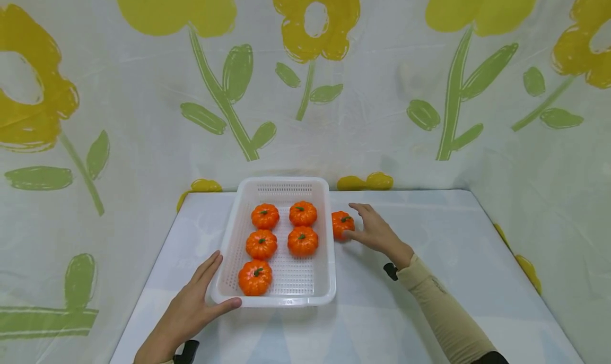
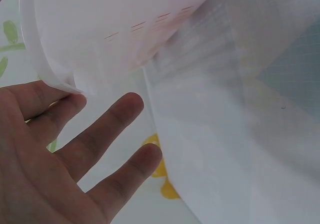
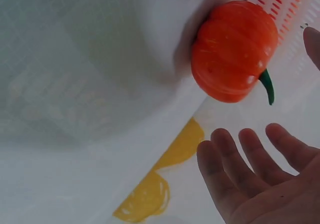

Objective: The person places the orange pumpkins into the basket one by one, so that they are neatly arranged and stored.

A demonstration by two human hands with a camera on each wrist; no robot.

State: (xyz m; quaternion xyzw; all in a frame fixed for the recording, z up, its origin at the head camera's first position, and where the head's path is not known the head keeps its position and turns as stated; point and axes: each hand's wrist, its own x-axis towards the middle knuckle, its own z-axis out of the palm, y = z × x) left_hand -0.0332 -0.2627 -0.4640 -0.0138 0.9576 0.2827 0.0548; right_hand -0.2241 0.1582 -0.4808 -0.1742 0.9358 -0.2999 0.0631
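Observation:
A white plastic basket (image 1: 291, 302) stands on the table, holding several small orange pumpkins (image 1: 303, 241) with green stems. Along its left side and front corner spreads my left hand (image 1: 188, 300), thumb at the front rim. In the left wrist view, fingertips (image 2: 77, 101) touch the basket rim (image 2: 55, 81), while two other fingers extend apart from it. Another pumpkin (image 1: 340, 225) sits outside, close against the basket's right wall. Around this pumpkin my right hand (image 1: 379, 231) reaches with thumb and fingers spread. The right wrist view shows a gap between the fingers and the pumpkin (image 3: 235, 51).
A pale cloth covers the table (image 1: 406, 300). Behind and at both sides hangs a white curtain (image 1: 372, 141) printed with yellow flowers and green leaves. The basket's back end lies near the table's far edge.

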